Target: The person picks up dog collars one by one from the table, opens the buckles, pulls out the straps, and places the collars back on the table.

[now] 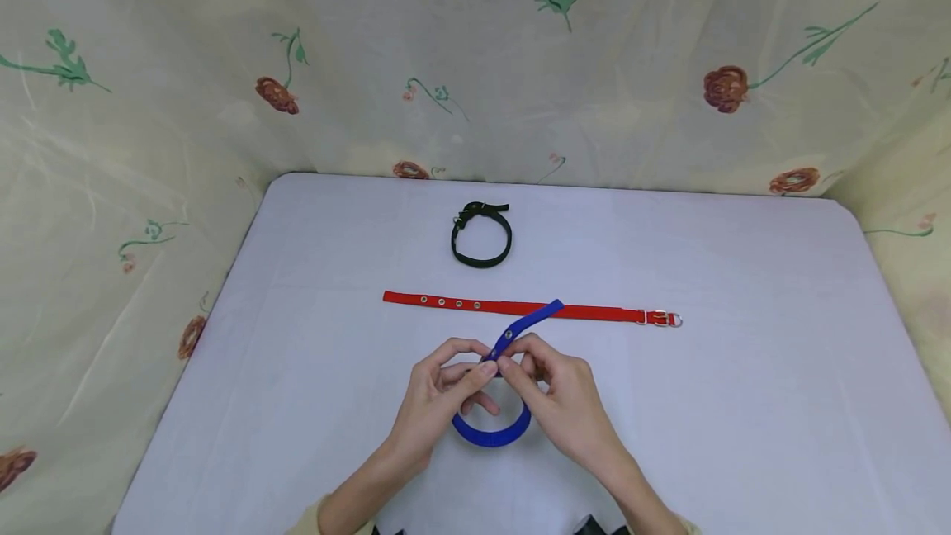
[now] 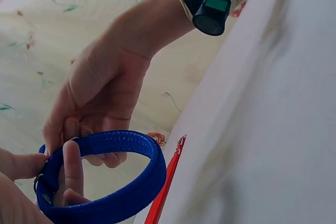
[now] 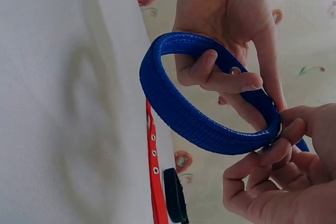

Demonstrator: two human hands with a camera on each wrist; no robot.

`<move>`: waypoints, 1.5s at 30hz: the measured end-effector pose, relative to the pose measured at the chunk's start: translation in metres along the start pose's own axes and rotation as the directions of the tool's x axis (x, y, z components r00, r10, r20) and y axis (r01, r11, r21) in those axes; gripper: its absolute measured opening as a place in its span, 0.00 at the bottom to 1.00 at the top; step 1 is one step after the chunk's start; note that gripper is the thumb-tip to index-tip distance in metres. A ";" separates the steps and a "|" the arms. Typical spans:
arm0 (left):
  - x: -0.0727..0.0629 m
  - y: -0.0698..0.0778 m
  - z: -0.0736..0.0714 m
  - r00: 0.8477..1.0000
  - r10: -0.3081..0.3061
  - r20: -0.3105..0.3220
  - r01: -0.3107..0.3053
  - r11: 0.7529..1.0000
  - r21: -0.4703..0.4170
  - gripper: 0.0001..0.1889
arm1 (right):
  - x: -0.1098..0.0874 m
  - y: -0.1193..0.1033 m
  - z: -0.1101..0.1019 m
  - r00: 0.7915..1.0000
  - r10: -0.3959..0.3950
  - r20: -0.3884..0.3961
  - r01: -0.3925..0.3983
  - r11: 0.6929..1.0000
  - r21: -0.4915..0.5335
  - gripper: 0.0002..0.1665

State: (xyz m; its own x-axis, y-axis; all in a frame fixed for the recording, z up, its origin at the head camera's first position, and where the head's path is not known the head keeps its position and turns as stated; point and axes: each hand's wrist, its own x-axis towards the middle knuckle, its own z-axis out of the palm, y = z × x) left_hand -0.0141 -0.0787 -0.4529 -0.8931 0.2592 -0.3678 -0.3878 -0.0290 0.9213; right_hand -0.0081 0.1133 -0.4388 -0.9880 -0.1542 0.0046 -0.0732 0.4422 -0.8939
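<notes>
A blue collar (image 1: 490,438), bent into a loop, is held up over the table between both hands. Its free end, with metal eyelets, sticks out up and to the right past the fingers in the head view. My left hand (image 1: 438,395) pinches the strap where the loop closes, some of its fingers reaching inside the loop (image 3: 194,124). From the other side my right hand (image 1: 565,395) pinches the same spot with thumb and fingertips. Metal rings show at this join in the left wrist view; the fingers cover most of the buckle.
Beyond the hands a red collar (image 1: 594,312) lies stretched out flat, eyelets to the left and buckle to the right. Farther back a black collar (image 1: 483,262) lies fastened in a ring. The white table (image 1: 743,419) is bordered by flowered cloth (image 1: 594,106).
</notes>
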 end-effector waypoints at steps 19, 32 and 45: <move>-0.002 0.004 0.002 1.000 -0.015 -0.015 0.015 1.000 -0.020 0.19 | -0.004 0.007 0.002 0.990 -0.103 -0.098 0.102 0.995 -0.020 0.08; -0.002 0.001 0.003 1.000 -0.017 -0.021 0.016 0.999 -0.051 0.20 | -0.004 0.001 0.006 0.999 -0.016 0.044 0.014 0.998 0.055 0.02; -0.004 0.000 0.006 1.000 -0.003 -0.013 0.003 1.000 -0.027 0.20 | -0.003 0.000 0.005 0.998 0.006 0.064 -0.012 0.996 0.093 0.05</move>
State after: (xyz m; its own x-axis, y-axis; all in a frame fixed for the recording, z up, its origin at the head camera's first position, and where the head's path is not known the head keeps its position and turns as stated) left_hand -0.0097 -0.0742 -0.4505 -0.8946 0.2469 -0.3724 -0.3966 -0.0546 0.9164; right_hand -0.0039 0.1092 -0.4413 -0.9777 -0.2081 -0.0295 -0.0484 0.3595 -0.9319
